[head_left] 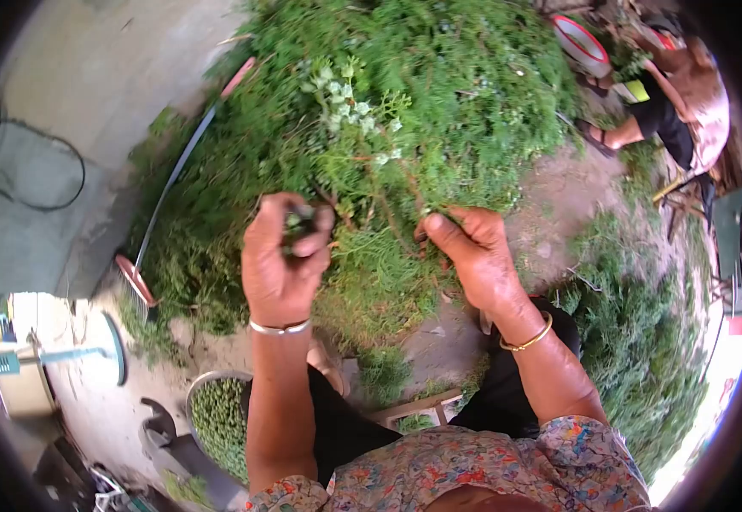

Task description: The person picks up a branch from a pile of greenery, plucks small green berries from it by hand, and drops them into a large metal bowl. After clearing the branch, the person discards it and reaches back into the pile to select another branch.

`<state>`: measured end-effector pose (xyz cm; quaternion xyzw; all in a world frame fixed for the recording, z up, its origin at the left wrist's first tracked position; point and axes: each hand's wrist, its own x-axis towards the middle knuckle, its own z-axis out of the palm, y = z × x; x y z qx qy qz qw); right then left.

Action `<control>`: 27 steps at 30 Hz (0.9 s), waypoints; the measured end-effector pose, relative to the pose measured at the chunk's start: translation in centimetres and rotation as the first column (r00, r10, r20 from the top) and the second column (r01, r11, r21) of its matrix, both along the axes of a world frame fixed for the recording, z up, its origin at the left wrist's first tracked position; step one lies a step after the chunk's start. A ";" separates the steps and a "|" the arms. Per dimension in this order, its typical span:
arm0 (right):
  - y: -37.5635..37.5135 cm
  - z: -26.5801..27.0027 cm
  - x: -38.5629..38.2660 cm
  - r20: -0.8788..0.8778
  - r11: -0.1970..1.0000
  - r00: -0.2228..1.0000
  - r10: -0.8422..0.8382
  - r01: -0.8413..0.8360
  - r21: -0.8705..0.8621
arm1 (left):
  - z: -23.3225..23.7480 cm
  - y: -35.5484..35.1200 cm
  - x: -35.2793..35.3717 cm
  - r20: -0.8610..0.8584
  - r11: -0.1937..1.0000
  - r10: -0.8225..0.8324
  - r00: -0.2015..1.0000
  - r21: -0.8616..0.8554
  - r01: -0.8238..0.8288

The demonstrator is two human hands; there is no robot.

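A big heap of cut green branches [439, 77] spreads in front of me. My right hand [469, 247] pinches the stem of a branch, which reaches up and left to a cluster of pale green cones [350, 107]. My left hand [286, 256] is curled, its fingers blurred, with small dark and green bits between them, too smeared to name for certain. Both hands are apart, over the near side of the heap.
A round container of green cones [222, 418] stands at the lower left. A standing fan [166, 188] leans along the heap's left edge. Another person [686, 102] sits at the upper right near a red-rimmed basin [582, 45]. More branches [627, 341] lie at the right.
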<state>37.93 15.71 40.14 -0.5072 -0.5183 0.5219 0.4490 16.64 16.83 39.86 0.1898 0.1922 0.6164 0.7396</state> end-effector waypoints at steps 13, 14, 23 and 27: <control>-0.2 -2.2 -2.6 0.365 0.903 0.931 -0.009 -0.149 0.403 | -0.3 -1.8 3.7 -0.754 0.999 0.031 0.657 0.047 0.007; -0.2 -1.9 -2.6 0.384 0.908 0.923 0.013 -0.172 0.382 | 0.4 -2.0 3.6 -0.623 0.997 -0.008 0.782 -0.069 -0.044; -0.4 -2.6 -2.9 0.324 0.834 0.946 -0.011 -0.170 0.524 | -0.5 -0.9 2.1 -0.152 0.989 0.085 0.985 -0.110 -0.102; -0.2 -2.7 -2.5 0.490 0.788 0.872 0.021 -0.316 0.528 | -1.0 -0.7 1.4 -0.212 0.986 0.084 0.974 -0.123 -0.112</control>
